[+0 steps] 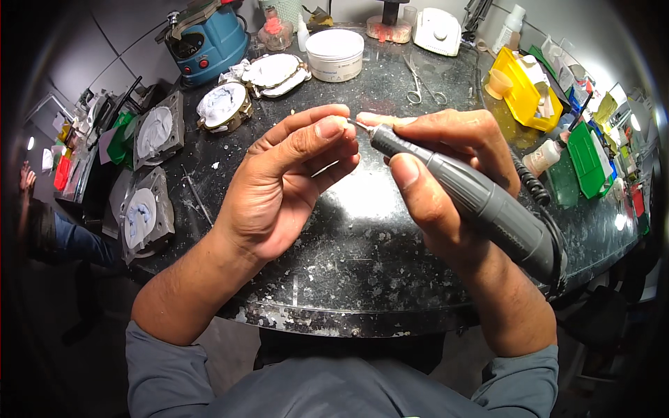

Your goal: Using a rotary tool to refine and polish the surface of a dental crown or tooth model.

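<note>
My right hand is wrapped round a dark grey rotary handpiece, slanting with its tip up and to the left. A thin bur sticks out of its nose. My left hand pinches a small pale piece between thumb and forefinger; most of it is hidden, so its exact kind cannot be made out. The bur's end is at or very near this piece; whether they touch is unclear. Both hands are raised above the middle of the black, plaster-specked bench. A coiled cord runs by the handpiece.
Plaster-filled metal flasks stand at left, with more round plaster-filled moulds behind. Further back are a blue machine, a white tub and scissors. A yellow bin and a green bin stand right. Another person's hand shows far left.
</note>
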Motion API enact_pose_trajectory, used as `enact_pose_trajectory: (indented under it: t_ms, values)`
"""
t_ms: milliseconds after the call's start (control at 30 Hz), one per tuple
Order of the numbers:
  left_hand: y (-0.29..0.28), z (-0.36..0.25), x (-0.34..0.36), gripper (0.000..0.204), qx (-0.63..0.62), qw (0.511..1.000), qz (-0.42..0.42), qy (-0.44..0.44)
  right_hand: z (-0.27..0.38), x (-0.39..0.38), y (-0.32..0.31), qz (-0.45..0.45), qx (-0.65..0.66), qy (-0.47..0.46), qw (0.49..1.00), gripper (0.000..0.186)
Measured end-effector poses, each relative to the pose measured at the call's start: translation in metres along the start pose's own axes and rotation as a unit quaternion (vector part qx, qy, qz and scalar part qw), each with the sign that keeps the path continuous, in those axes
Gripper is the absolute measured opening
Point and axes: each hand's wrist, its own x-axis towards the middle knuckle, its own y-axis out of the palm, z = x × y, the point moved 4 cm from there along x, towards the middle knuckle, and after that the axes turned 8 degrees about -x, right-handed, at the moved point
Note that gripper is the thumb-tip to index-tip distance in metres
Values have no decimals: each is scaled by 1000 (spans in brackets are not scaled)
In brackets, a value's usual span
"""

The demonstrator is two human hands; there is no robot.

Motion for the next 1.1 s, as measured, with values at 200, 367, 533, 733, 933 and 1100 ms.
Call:
enact_pose_trajectory:
  t_ms: [200,367,533,733,933,1100]
  values:
    - [3,1,0,23,-11,1000,15,-3,4,-1,-2,9,-27,8,1000,24]
    - [1,0,1,24,3,1000,23,3,7,0,-2,6,-31,11,999,23]
    - [2,-1,0,24,9,999,42,9,8,1,-2,-1,-40,-2,999,23]
    - [1,-2,1,25,20,998,52,11,5,-1,-1,5,-23,25,999,22]
    - [1,-3,1,25,28,998,57,17,6,-1,-1,7,-18,17,1000,23]
    - [0,-5,2,24,38,997,67,23,6,0,0,3,-38,9,999,23]
